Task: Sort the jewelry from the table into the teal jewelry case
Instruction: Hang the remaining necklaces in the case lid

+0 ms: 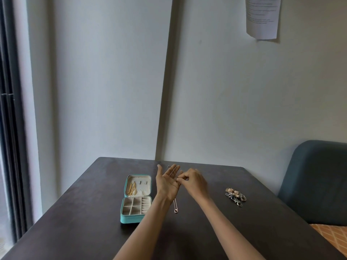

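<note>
Fine necklace [176, 207] draped over the left hand [167, 184] — limp, light, quick to tangle.
The right hand [193, 182] pinches the chain near the left fingers; left palm open. The pendant dangles above the worktop [244, 231], beside the open teal jewelry case [131, 219] — best held near the clasp.

Soft, dim daylight from window [7, 128] at left; faint sheen on dark desk [244, 212]; wide-angle bending at edges; slight overall softness.
</note>
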`<state>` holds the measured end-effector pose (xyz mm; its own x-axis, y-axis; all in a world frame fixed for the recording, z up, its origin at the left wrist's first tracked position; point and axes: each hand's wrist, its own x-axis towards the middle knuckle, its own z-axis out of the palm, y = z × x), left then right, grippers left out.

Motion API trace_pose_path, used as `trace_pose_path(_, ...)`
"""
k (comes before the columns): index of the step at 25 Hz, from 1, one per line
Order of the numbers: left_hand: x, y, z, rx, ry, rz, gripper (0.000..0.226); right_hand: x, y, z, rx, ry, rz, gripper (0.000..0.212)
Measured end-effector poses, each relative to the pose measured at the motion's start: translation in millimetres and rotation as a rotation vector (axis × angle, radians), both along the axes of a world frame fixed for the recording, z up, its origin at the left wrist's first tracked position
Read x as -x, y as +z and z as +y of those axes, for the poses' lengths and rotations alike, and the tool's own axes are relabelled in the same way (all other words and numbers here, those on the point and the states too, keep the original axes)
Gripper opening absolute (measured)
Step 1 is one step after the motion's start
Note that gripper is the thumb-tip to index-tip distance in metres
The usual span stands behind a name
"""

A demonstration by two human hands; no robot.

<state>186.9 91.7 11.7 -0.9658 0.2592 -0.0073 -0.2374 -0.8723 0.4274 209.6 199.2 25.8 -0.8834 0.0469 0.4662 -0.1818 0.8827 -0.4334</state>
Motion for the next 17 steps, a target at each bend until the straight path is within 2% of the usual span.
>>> trace_pose_path(4,1.7,-2.1,-5.5,-0.061,0.028,-0.026,0.066,5.7,3.0,-5.3,0.078,0.012,-0.038,0.016)
trace_pose_path(8,4.4,-1.9,-11.8,-0.056,-0.001,-0.053,0.057,12.4,7.6,-13.7,0.532,0.113,-0.085,0.014)
trace_pose_path(10,4.3,-2.0,-16.3,0.016,-0.057,-0.052,0.048,13.9,12.3,-16.5,0.670,0.177,-0.137,0.016)
trace_pose_path(13,4.6,-0.8,-30.4,0.153,-0.090,-0.033,0.040,18.4,19.3,-21.0,0.640,0.195,-0.203,0.019)
trace_pose_path(17,11.8,6.6,-55.7,0.356,-0.004,-0.044,0.035,27.2,28.1,-35.1,0.595,0.236,-0.230,0.015)
